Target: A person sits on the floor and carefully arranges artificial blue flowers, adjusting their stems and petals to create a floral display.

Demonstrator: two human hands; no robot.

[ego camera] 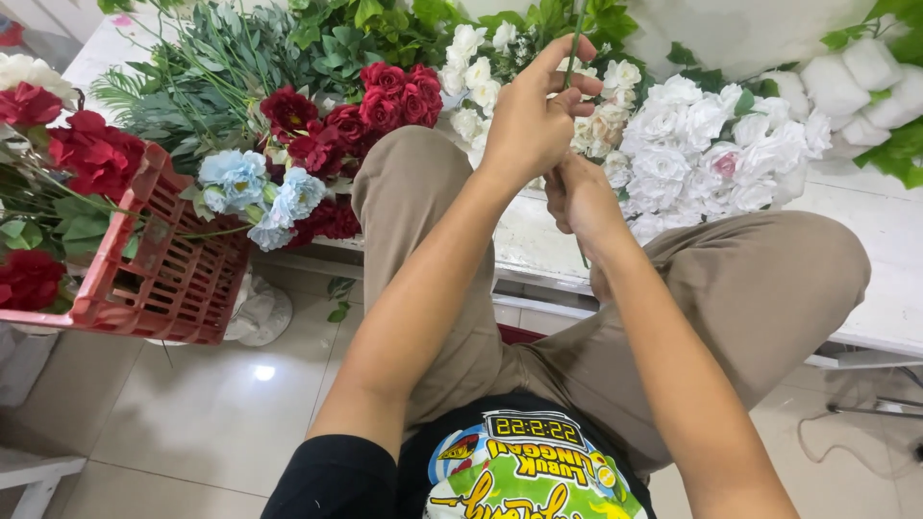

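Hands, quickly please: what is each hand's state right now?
Left hand: closed, pinching a thin green stem.
Right hand: closed around the same stem, lower down.

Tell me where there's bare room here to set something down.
The white table is bare along its right edge, past the white roses. The tiled floor is free below the red crate. The tabletop is crowded from the red roses across to the white ones, where both hands grip a green stem.
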